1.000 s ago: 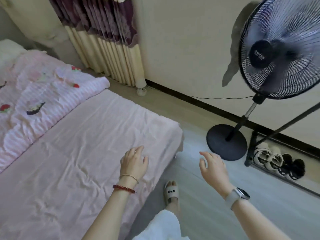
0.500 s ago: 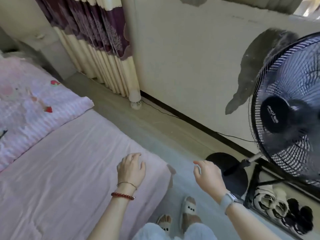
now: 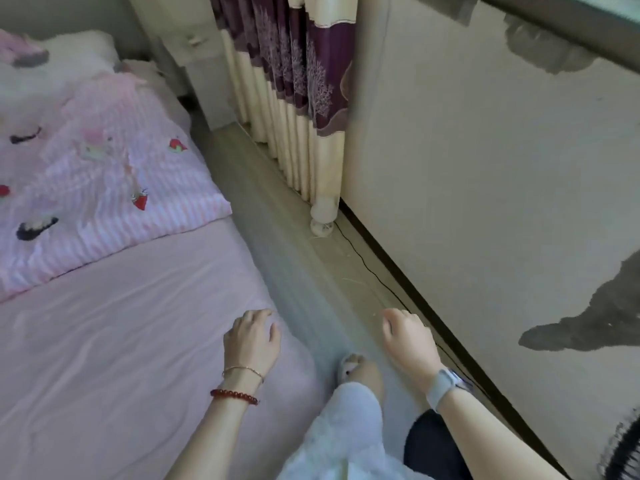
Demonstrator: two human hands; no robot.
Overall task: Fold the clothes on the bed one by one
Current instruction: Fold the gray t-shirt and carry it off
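While both hands are held empty, left hand (image 3: pixel 251 341) over the bed (image 3: pixel 131 327) edge, right hand (image 3: pixel 408 341) over the floor (image 3: pixel 298 271), fingers are loosely curled. Striped pink quilt (image 3: pixel 104 188) is spread toward the bed's head; no clothes can be made out.

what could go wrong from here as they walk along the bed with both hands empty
1. A thin black cord lies on the floor along the wall, close to the sandalled foot; it might catch a step.
2. The fan stands close at the right edge, so the right hand could brush it.
3. The frame is motion-blurred, so the left hand may misjudge the bed edge.
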